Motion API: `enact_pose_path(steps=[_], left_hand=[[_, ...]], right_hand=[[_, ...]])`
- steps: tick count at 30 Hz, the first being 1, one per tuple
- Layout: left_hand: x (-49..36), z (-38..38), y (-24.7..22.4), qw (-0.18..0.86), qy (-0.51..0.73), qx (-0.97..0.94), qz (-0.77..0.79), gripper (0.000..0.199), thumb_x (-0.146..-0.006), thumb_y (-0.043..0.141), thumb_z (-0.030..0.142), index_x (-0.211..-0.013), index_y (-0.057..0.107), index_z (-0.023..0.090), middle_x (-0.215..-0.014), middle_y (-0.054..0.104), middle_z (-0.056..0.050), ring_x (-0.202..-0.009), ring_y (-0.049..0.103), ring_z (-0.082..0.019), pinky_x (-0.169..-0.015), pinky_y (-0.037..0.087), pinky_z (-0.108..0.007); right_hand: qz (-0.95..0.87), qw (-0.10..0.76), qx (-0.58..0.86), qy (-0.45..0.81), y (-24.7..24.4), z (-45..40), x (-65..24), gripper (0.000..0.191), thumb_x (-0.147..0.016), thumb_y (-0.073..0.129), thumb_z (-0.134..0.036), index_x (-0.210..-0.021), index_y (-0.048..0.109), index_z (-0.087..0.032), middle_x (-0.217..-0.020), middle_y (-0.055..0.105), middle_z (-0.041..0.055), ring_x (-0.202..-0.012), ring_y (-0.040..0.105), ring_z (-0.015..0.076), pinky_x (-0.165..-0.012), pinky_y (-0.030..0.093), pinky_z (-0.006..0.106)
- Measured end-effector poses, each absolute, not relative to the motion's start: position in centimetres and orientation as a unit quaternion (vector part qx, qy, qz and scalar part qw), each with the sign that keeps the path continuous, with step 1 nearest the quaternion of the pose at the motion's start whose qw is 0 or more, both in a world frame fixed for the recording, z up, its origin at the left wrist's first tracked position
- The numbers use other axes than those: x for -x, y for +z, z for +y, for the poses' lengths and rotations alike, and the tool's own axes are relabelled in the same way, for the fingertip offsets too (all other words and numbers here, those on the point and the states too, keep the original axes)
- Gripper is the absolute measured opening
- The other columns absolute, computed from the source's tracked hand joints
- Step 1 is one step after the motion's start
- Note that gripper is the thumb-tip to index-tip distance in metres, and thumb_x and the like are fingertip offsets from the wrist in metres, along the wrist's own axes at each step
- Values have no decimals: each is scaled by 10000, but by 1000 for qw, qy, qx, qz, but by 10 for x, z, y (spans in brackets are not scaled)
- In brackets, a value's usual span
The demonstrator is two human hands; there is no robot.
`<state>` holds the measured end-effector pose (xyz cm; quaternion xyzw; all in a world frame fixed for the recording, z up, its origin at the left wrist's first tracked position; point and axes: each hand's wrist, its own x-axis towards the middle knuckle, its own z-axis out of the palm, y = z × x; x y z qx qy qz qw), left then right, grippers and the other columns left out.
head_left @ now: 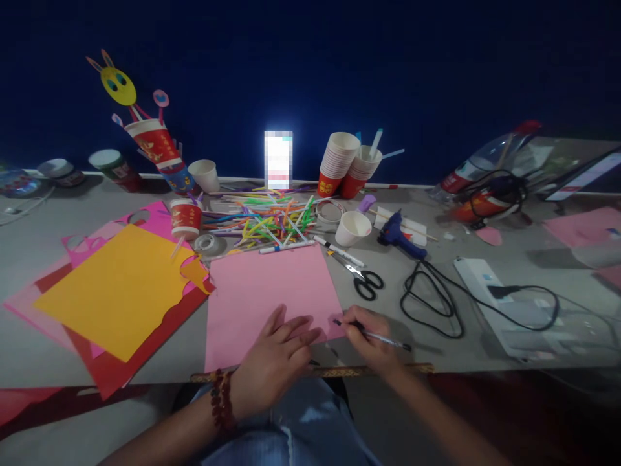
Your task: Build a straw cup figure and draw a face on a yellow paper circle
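Note:
A sheet of pink paper (272, 285) lies on the table in front of me. My left hand (279, 353) rests on its lower part, fingers spread, with a beaded bracelet at the wrist. Near the sheet's lower right corner, my right hand (371, 336) grips a pen (388, 340), its tip at the paper by a small dark mark. Scissors (366, 281) with black handles lie just right of the sheet. Two white markers, one marker (286, 247) on the paper's top edge and another marker (339, 251) beside it, lie close by.
Colored pipe cleaners or straws (272, 220) are heaped behind the paper. Yellow cardstock (116, 291) tops a stack at left. Paper cups (334, 165) and a lit phone (278, 162) stand at the back. A blue glue gun (400, 236), its cord and a power strip (485, 291) lie right.

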<state>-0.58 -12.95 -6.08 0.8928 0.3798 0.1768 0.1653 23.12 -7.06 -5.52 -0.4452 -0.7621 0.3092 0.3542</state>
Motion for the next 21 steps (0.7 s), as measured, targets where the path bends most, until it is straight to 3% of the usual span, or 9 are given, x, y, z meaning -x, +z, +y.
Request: enact_pose_path(steps=[21], left_hand=[[6,-128,-58,163,167,-896,378,199,-986,531,229,-1163,622,223,-1398,614,-30,-1440,370,-215,-1249,25,-543]], right_hand=[[-774,367,402,322,-48,-70,-229,185,-785,480,-118,-651,554,-222,-575,575,-31,-535,523,137,-547,389,250]])
